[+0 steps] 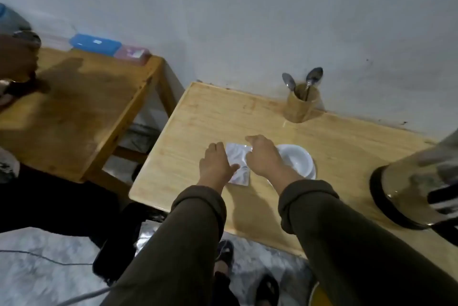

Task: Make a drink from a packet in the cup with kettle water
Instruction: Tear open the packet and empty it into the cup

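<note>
A silvery white packet (pixel 237 159) is held between both hands just above the wooden table (pixel 198 127). My left hand (pixel 216 164) grips its left edge with thumb and fingers. My right hand (pixel 262 157) pinches its upper right corner, forefinger sticking out. A white cup (pixel 298 159) stands on a white saucer right behind my right hand, partly hidden by it; it looks empty inside. The steel kettle (pixel 411 191) with a black base and black handle stands at the table's right edge.
A wooden holder (pixel 301 105) with two spoons stands at the back by the wall. A second wooden table (pixel 74 107) on the left carries blue and pink boxes (pixel 95 44). Another person's hand (pixel 17 58) reaches in at the far left. Sandalled feet show below.
</note>
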`<state>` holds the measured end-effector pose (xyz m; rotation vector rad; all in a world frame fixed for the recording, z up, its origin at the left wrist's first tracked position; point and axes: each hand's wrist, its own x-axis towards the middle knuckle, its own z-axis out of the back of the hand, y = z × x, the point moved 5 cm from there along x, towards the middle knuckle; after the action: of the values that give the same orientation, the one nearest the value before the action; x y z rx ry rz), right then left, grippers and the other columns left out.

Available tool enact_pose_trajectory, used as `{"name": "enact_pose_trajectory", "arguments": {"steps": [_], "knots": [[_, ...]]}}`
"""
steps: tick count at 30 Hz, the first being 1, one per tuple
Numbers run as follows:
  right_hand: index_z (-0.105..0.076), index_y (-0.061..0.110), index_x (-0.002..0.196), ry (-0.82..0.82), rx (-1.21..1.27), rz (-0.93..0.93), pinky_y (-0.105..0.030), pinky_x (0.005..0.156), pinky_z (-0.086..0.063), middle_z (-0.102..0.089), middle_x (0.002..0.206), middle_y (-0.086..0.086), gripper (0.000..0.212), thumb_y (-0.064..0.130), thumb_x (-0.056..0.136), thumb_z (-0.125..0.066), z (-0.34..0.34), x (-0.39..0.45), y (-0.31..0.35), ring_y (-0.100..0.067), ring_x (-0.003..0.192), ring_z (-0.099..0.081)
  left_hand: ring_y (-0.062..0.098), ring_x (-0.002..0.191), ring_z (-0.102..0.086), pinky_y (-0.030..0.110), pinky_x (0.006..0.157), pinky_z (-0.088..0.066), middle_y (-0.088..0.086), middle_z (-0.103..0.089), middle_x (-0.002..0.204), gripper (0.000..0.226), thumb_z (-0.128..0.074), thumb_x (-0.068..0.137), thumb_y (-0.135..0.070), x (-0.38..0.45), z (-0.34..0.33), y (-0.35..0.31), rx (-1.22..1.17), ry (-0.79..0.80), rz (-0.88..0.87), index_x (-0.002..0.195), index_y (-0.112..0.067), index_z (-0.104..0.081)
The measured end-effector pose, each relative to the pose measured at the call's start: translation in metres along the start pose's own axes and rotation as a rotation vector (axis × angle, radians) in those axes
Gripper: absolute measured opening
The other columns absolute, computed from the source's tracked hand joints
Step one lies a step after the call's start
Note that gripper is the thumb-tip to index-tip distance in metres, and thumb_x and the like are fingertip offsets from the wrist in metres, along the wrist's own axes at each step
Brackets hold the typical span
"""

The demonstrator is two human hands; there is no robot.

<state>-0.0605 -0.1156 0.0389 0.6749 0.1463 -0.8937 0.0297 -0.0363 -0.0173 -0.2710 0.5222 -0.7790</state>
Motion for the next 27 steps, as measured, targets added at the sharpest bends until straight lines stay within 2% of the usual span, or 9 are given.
{"name": "enact_pose_trajectory", "arguments": {"steps": [3,10,16,21,24,27], "knots": [[-0.030,0.011,0.147,0.069,-0.020,-0.105,-0.030,0.102,-0.039,-0.033,0.151,-0.011,0.059,0.000,0.090,-0.045,-0.012,0.021,-0.001,-0.028,0.136,-0.038,0.027,0.118,-0.050,0.038,0.090,-0.047,0.010,-0.045,0.130,0.066,-0.071,0.078,-0.038,0.015,-0.002,0.009,0.014,-0.011,0.008,0.128,-0.008,-0.040],[-0.035,0.012,0.144,0.119,-0.181,-0.217,-0.033,0.101,-0.041,-0.047,0.139,-0.015,0.058,0.006,0.087,-0.049,-0.029,0.056,-0.009,-0.031,0.126,-0.049,0.025,0.116,-0.050,0.034,0.083,-0.046,0.008,-0.047,0.124,0.076,-0.078,0.068,-0.045,0.048,-0.004,0.020,0.103,0.072,-0.024,0.125,-0.009,-0.042],[-0.047,0.015,0.133,0.062,-0.263,-0.259,-0.037,0.094,-0.047,-0.055,0.127,-0.013,0.046,0.012,0.087,-0.049,-0.031,0.069,-0.010,-0.032,0.117,-0.054,0.025,0.120,-0.047,0.037,0.093,-0.045,0.010,-0.047,0.127,0.072,-0.079,0.070,-0.039,0.062,0.000,0.015,0.157,0.157,-0.060,0.124,-0.009,-0.042],[-0.059,0.014,0.122,0.033,-0.245,-0.246,-0.036,0.097,-0.045,-0.059,0.125,-0.010,0.037,0.011,0.086,-0.050,-0.028,0.073,-0.008,-0.029,0.116,-0.055,0.025,0.119,-0.049,0.036,0.091,-0.045,0.008,-0.048,0.124,0.070,-0.080,0.069,-0.036,0.069,0.002,0.014,0.148,0.180,-0.068,0.122,-0.011,-0.042],[-0.067,0.014,0.112,0.064,-0.144,-0.230,-0.027,0.088,-0.043,-0.065,0.120,-0.007,0.028,0.013,0.091,-0.048,-0.024,0.073,-0.004,-0.026,0.111,-0.058,0.023,0.113,-0.050,0.035,0.091,-0.045,0.006,-0.051,0.120,0.056,-0.076,0.073,-0.031,0.073,0.002,0.016,0.066,0.167,-0.062,0.117,-0.015,-0.047],[-0.071,0.017,0.104,0.027,0.036,-0.268,-0.017,0.062,-0.035,-0.069,0.113,-0.002,0.026,0.011,0.089,-0.050,-0.017,0.074,-0.001,-0.022,0.097,-0.057,0.027,0.106,-0.056,0.035,0.086,-0.047,0.009,-0.058,0.109,0.018,-0.059,0.086,-0.018,0.077,0.008,0.015,-0.086,0.170,-0.057,0.103,-0.014,-0.056]]}}
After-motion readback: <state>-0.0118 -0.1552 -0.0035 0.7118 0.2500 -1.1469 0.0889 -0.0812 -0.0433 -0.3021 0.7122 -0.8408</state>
